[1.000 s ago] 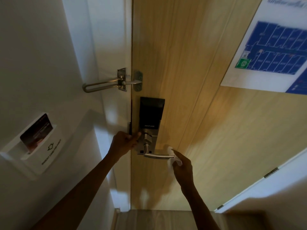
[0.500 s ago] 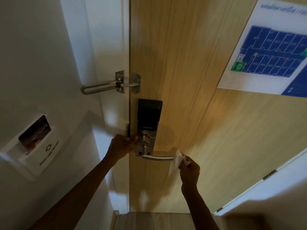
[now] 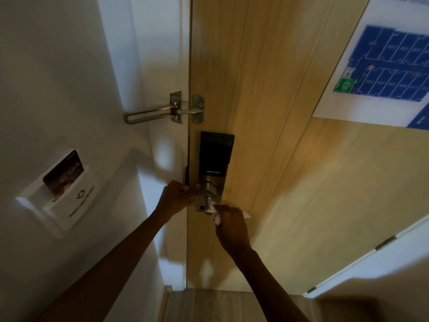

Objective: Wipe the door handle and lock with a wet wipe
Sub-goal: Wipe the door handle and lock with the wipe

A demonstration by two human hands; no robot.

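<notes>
A black and silver smart lock is mounted on the wooden door near its left edge. Its metal lever handle sticks out below, mostly covered by my right hand. My right hand is closed around a white wet wipe and wraps it over the lever close to the lock plate. My left hand rests against the door edge and the lock's left side, fingers curled; I cannot tell if it grips anything.
A metal swing-bar door guard spans the frame and door above the lock. A white key-card holder with a card sits on the left wall. An evacuation plan hangs on the door at upper right.
My right hand with the wipe has slid left along the lever, from its free end toward the lock plate. The left hand has stayed at the door edge.
</notes>
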